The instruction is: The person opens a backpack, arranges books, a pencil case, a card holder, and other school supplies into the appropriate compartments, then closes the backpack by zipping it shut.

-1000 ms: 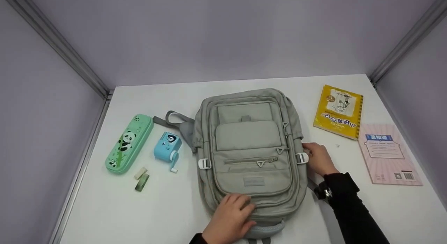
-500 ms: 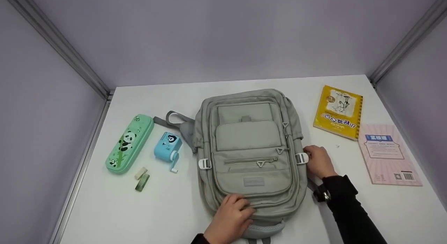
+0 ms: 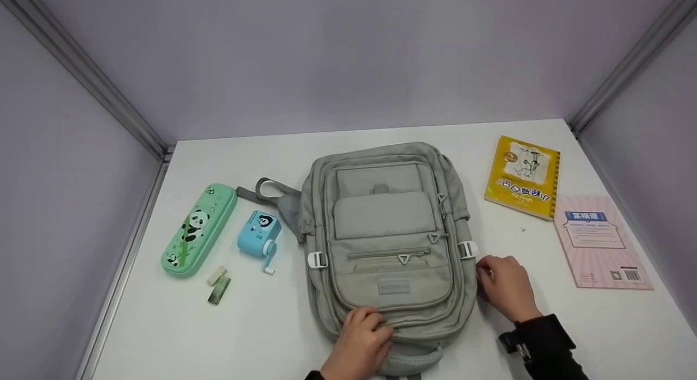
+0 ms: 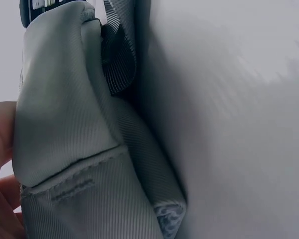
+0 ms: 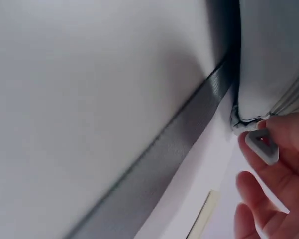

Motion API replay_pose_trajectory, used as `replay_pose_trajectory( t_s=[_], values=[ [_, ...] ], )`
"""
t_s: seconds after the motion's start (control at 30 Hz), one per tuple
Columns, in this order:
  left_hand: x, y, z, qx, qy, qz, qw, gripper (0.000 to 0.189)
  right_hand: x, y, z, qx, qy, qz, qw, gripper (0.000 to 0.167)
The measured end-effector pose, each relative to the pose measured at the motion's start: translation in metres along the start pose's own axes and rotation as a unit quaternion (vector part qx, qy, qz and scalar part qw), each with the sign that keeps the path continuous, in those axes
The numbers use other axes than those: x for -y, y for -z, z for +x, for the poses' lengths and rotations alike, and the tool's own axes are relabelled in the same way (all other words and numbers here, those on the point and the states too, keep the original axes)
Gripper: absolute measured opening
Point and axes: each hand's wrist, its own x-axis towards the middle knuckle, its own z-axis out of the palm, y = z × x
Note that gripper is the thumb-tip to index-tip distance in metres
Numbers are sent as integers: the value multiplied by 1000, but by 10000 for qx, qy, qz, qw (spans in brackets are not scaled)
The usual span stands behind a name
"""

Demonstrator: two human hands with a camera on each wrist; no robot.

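Note:
A grey-green backpack (image 3: 385, 215) lies front side up on the white table, its carry handle (image 3: 411, 361) toward me. My left hand (image 3: 356, 339) grips the near end of the bag, fingers curled over the fabric edge; the left wrist view shows thumb and fingers against the grey cloth (image 4: 64, 99). At the bag's right side, below the white buckle (image 3: 468, 250), is my right hand (image 3: 509, 286). Its thumb and index finger pinch a triangular zipper pull (image 5: 262, 146), seen in the right wrist view.
To the left lie a green panda pencil case (image 3: 200, 230), a blue crank sharpener (image 3: 258, 234) and two small blocks, one green (image 3: 219, 290) and one pale (image 3: 216, 275). A yellow book (image 3: 523, 176) and a pink book (image 3: 601, 244) lie right. A strap (image 5: 179, 139) extends under the bag.
My right hand has slid toward me along the bag's right side, from beside the white buckle to below it. The left hand has stayed at the near end.

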Motion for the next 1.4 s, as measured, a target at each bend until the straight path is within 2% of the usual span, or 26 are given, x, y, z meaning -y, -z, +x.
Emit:
replay_pose_trajectory(
  t_s=[0.33, 0.5, 0.63, 0.93, 1.17, 1.3, 1.4],
  values=[
    [-2, -2, 0, -105, 139, -8, 9998, 7, 20, 6, -48, 414, -573, -265, 9971, 5],
    [-3, -3, 0, -146, 219, -61, 9996, 7, 35, 9, -68, 736, -1047, -170, 9916, 6],
    [-5, -3, 0, -222, 179, 42, 9996, 8, 47, 10, -82, 882, -1198, -6, 9889, 6],
    [-4, -4, 0, -223, 200, 50, 9995, 9, 85, 13, -101, 939, -989, 108, 9906, 19],
    [-4, -4, -1, -208, 196, 14, 9996, 9, 110, 12, -105, 566, -399, -84, 9976, 26],
    [-4, -3, -1, -166, 220, 6, 9996, 9, 113, 16, -101, 959, -293, -222, 9947, 27],
    [-5, -3, -1, -121, 238, -2, 9996, 9, 107, 21, -99, 1313, -21, -332, 9908, 30]
  ],
)
